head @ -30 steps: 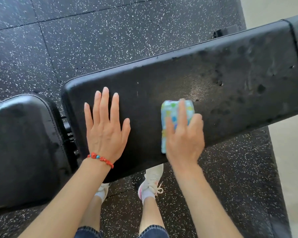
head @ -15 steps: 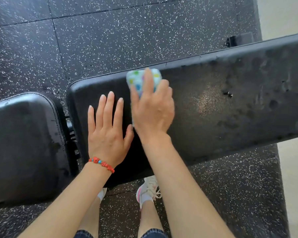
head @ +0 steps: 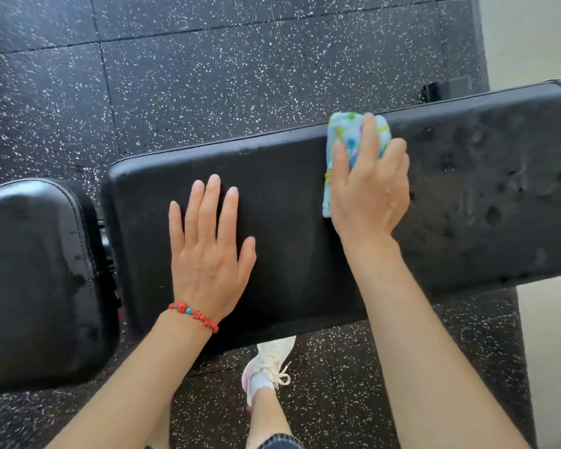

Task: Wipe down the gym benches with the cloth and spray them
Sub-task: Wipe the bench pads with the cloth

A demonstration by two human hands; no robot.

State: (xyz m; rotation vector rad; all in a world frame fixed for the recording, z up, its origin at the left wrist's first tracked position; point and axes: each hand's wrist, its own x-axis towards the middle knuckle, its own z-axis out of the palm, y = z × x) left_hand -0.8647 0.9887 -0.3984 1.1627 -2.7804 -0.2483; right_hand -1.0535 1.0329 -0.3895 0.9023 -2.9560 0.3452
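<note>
A long black padded bench (head: 483,205) runs across the view, with wet droplet marks on its right part. My right hand (head: 370,196) grips a folded light-blue cloth with coloured dots (head: 344,131) and presses it on the pad near the far edge. Flat on the pad's left part lies my left hand (head: 209,251), fingers straight, a red bead bracelet on its wrist. A second black pad (head: 36,270) sits at the left, split from the long one by a gap. No spray bottle is in view.
Black speckled rubber floor tiles (head: 191,76) surround the bench. My white shoe (head: 269,367) stands under the near edge. A black frame part (head: 441,89) sticks out behind the bench. Pale flooring (head: 548,351) begins at the right.
My right hand has slid the cloth to the right along the bench's far edge, away from my left hand. My left hand stays flat in the same place.
</note>
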